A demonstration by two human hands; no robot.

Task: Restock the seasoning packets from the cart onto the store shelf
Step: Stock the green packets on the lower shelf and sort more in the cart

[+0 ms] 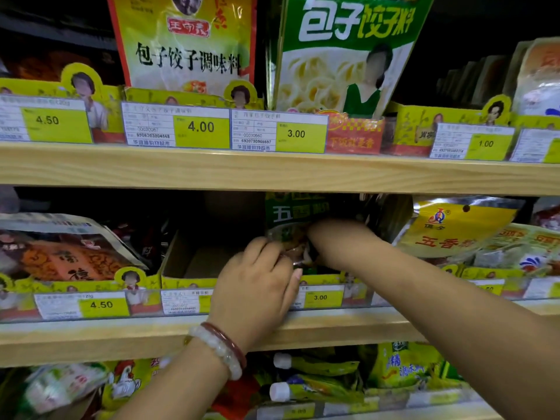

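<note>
- Mid-task, by my reading: green packets (298, 218) are going into the cardboard tray (194, 259) on the middle shelf (121, 334); tray looks part-filled. Cart not in view, so remainder unknown.
- Left hand (257, 283) pinches the packets' lower edge; right hand (330, 237) is curled on them from the right.
- Packets: dark green, glossy, white characters, upright, crumpled.

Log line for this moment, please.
stage: placing | left hand: on green packets | right hand: behind packets, grip unclear | spot: middle shelf tray
</note>
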